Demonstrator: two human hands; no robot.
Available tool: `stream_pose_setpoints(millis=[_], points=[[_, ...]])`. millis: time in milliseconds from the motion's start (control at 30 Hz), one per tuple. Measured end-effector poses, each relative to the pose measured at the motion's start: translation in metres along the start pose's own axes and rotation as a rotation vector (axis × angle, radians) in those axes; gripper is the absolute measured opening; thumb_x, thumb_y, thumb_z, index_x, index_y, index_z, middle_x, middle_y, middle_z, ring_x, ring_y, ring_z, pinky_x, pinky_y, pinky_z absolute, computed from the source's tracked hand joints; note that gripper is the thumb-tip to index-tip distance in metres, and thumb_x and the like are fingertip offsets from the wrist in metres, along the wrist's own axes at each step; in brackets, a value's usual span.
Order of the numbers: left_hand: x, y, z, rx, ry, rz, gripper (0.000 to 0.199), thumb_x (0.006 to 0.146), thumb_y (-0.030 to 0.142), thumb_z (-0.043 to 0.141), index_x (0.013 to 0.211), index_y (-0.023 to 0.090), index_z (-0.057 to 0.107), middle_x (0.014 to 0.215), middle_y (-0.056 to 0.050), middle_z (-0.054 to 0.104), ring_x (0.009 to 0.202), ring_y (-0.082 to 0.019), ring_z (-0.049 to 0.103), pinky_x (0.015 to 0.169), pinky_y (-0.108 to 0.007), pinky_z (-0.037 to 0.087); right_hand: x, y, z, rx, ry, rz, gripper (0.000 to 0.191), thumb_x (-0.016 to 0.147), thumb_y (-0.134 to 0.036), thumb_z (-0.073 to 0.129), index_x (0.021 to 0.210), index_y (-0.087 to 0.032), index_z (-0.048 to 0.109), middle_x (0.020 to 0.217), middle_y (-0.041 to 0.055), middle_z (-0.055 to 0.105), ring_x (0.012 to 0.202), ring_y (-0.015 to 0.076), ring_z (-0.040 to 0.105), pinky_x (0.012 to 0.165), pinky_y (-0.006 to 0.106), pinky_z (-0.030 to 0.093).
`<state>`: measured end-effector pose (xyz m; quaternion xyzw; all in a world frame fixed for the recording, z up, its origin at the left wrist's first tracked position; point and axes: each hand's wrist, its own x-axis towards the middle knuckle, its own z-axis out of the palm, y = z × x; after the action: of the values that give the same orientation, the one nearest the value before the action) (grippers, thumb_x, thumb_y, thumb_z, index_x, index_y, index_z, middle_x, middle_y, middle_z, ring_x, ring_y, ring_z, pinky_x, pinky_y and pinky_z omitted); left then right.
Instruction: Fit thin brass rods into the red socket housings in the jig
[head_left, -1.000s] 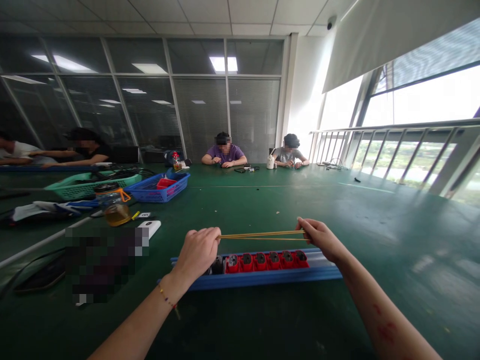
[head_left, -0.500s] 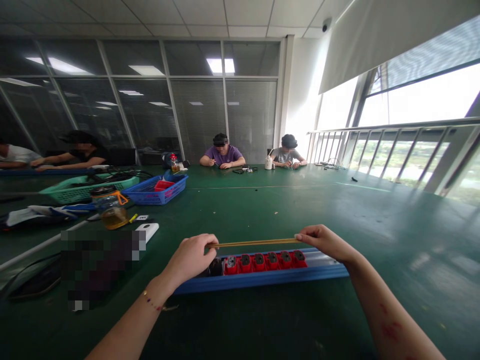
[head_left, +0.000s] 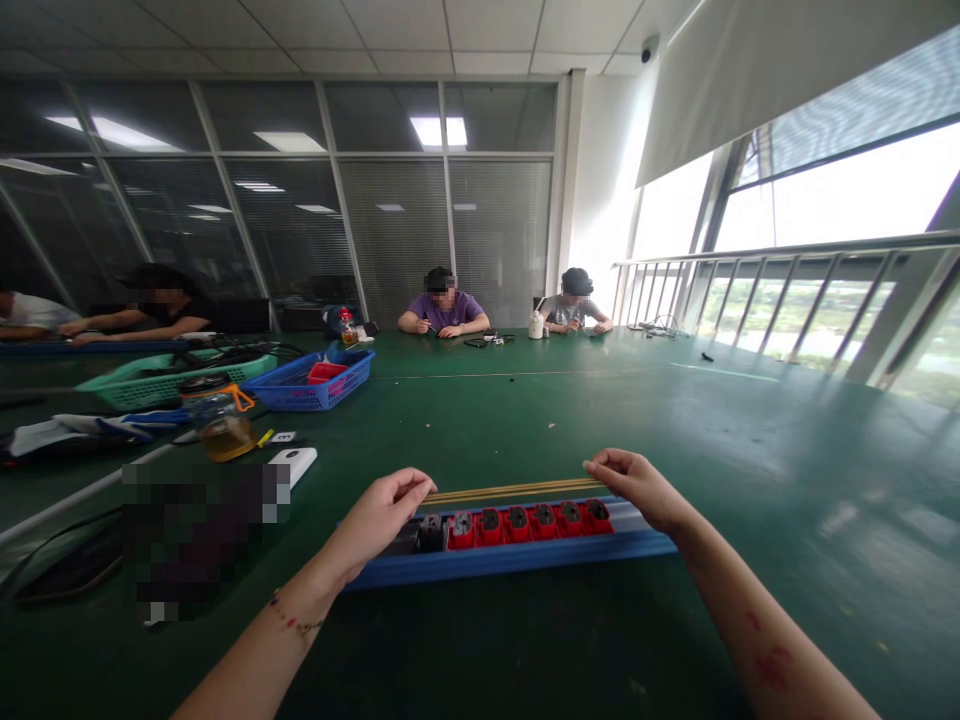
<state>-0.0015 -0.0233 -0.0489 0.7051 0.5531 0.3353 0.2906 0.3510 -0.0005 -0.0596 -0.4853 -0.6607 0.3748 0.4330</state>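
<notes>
Thin yellowish strips (head_left: pixel 517 490) run side by side along the far edge of a long blue channel (head_left: pixel 517 568). My left hand (head_left: pixel 390 508) pinches at their left end, thumb against fingers. At the right end, the thumb and index finger of my right hand (head_left: pixel 634 485) are closed near the strip tips; whether they still grip them is hard to make out. Inside the channel sits a row of several red blocks (head_left: pixel 517 525) with dark tops, with a black piece (head_left: pixel 430 533) at the left of the row.
On the left lie a blue basket (head_left: pixel 311 385) with a red item, a green basket (head_left: pixel 142 385) with cables, a jar (head_left: pixel 223 430) of amber liquid, a white device (head_left: pixel 298 467) and a dark pouch (head_left: pixel 75 565). People sit across the table.
The strips have come down onto the channel's far edge and spread slightly apart. My left hand has shifted a little, uncovering the black piece; my right hand has moved slightly left.
</notes>
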Motion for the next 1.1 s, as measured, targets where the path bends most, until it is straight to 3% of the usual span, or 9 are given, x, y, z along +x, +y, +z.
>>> stream_pose_setpoints(millis=[200, 400, 633, 1100], points=[[-0.002, 0.005, 0.002, -0.054, -0.044, 0.028, 0.038, 0.078, 0.050, 0.042, 0.093, 0.019, 0.058, 0.080, -0.001, 0.061, 0.076, -0.015, 0.053, 0.066, -0.022, 0.041, 0.000, 0.000, -0.003, -0.163, -0.035, -0.017, 0.037, 0.075, -0.051, 0.053, 0.058, -0.017, 0.050, 0.052, -0.0060, 0.037, 0.050, 0.0082, 0.033, 0.047, 0.021, 0.026], [0.001, -0.006, -0.001, -0.057, -0.122, 0.007, 0.034, 0.074, 0.050, 0.049, 0.086, 0.018, 0.055, 0.072, 0.001, 0.058, 0.067, -0.014, 0.054, 0.060, -0.022, 0.040, -0.001, 0.008, -0.011, -0.267, -0.169, 0.045, 0.038, 0.071, -0.054, 0.056, 0.068, -0.016, 0.054, 0.056, -0.0036, 0.047, 0.052, 0.0094, 0.040, 0.046, 0.021, 0.029], [0.003, -0.022, 0.001, -0.008, -0.188, -0.030, 0.035, 0.072, 0.051, 0.051, 0.083, 0.018, 0.052, 0.067, 0.002, 0.057, 0.064, -0.014, 0.053, 0.056, -0.022, 0.039, 0.001, 0.019, -0.010, -0.296, -0.240, 0.060, 0.037, 0.069, -0.053, 0.059, 0.068, -0.017, 0.050, 0.056, -0.0039, 0.048, 0.051, 0.0088, 0.039, 0.044, 0.020, 0.028], [0.004, -0.021, -0.004, 0.017, -0.253, -0.017, 0.037, 0.076, 0.051, 0.046, 0.085, 0.017, 0.055, 0.075, -0.001, 0.059, 0.070, -0.014, 0.053, 0.062, -0.023, 0.041, -0.001, 0.016, -0.010, -0.218, -0.346, 0.033, 0.034, 0.075, -0.050, 0.055, 0.081, -0.017, 0.053, 0.061, -0.0034, 0.048, 0.055, 0.0097, 0.040, 0.049, 0.020, 0.031]])
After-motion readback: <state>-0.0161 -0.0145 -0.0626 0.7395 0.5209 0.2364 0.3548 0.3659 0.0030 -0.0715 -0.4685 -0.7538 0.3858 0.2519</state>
